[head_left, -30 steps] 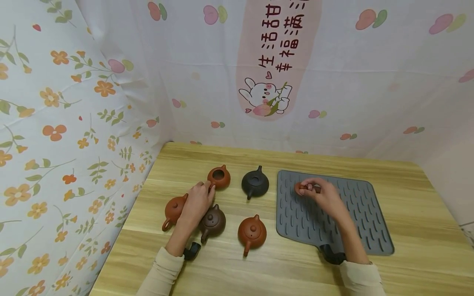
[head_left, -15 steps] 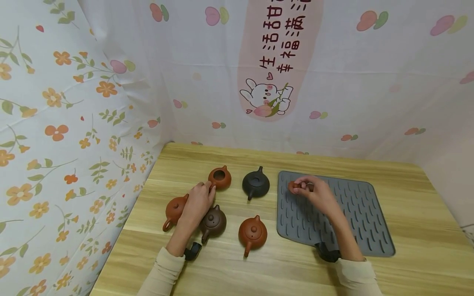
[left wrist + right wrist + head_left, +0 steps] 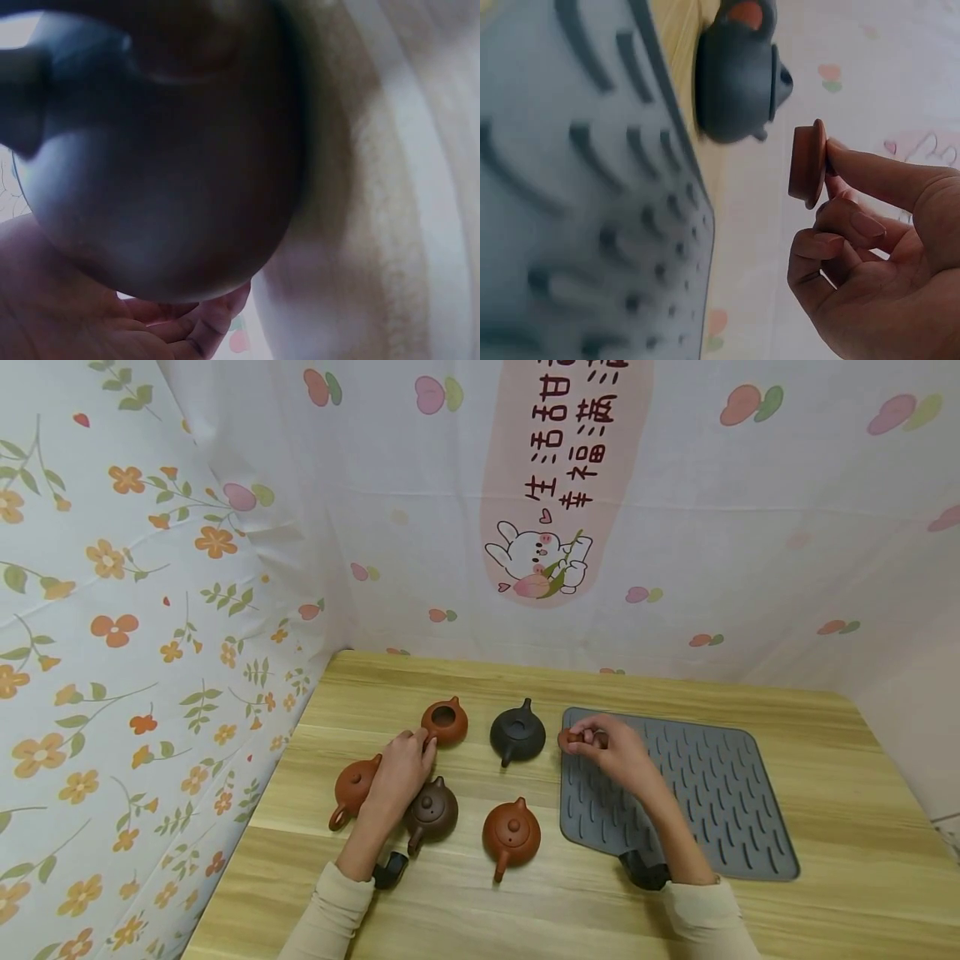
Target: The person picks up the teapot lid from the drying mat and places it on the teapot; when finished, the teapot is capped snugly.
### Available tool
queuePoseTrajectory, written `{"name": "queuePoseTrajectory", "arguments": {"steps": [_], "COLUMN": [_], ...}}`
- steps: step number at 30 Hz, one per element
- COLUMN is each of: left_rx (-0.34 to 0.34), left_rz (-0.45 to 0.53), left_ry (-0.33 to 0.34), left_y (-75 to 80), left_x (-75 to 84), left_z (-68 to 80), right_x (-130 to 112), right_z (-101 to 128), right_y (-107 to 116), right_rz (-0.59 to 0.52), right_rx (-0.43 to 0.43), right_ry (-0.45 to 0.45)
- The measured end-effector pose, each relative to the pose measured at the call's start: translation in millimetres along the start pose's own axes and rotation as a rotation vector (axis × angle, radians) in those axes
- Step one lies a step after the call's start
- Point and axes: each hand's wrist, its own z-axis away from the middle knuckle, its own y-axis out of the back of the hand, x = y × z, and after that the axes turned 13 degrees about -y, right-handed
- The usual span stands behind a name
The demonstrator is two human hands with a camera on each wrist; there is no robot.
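Change: our right hand (image 3: pixel 617 752) has carried the small terracotta lid (image 3: pixel 572 738) leftward since the earlier frames, from over the far left part of the grey mat (image 3: pixel 720 793) to its left edge; our left hand (image 3: pixel 401 772) has stayed where it was.
Head view, right hand: we pinch the lid by its knob with thumb and fingertips, the other fingers curled; the lid hangs just right of the black teapot (image 3: pixel 517 733).
Head view, left hand: it lies among the pots, fingers loosely bent, fingertips touching the open lidless teapot (image 3: pixel 444 721) at the far side; whether they grip it we cannot tell. The hand lies between the reddish teapot (image 3: pixel 351 785) on its left and the dark brown teapot (image 3: pixel 431 808) on its right.
Head view, table: a fifth, terracotta teapot (image 3: pixel 512 833) stands near us, right of the dark brown one, on the wooden table (image 3: pixel 862 827); floral cloth (image 3: pixel 135 610) walls the left and far sides.
Left wrist view: a dark rounded body, blurred, fills most of the frame; our fingertips (image 3: pixel 202 330) show below it, relaxed.
Right wrist view: the lid (image 3: pixel 808 163) stands on edge, held at its knob by our fingers (image 3: pixel 870 176); the black teapot (image 3: pixel 735 71) sits just beyond the mat's edge (image 3: pixel 592 225).
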Motion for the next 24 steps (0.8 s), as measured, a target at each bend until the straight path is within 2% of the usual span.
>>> {"name": "queuePoseTrajectory", "arguments": {"steps": [9,16,24], "left_rx": [-0.002,-0.001,0.0], "left_rz": [-0.01,-0.019,-0.009], "left_ry": [0.001,-0.005,-0.002], "left_y": [0.4,-0.8,-1.1], "left_x": [1.0,0.6,0.3], "left_z": [0.3,0.7,0.7], "right_x": [-23,-37,-63], "right_z": [-2,-5,-12], "right_y": [-16,-23,-39], "right_rz": [-0.009,-0.04,-0.068], "right_rx": [-0.033,-0.067,-0.127], "right_ry": [0.087,0.078,0.163]}}
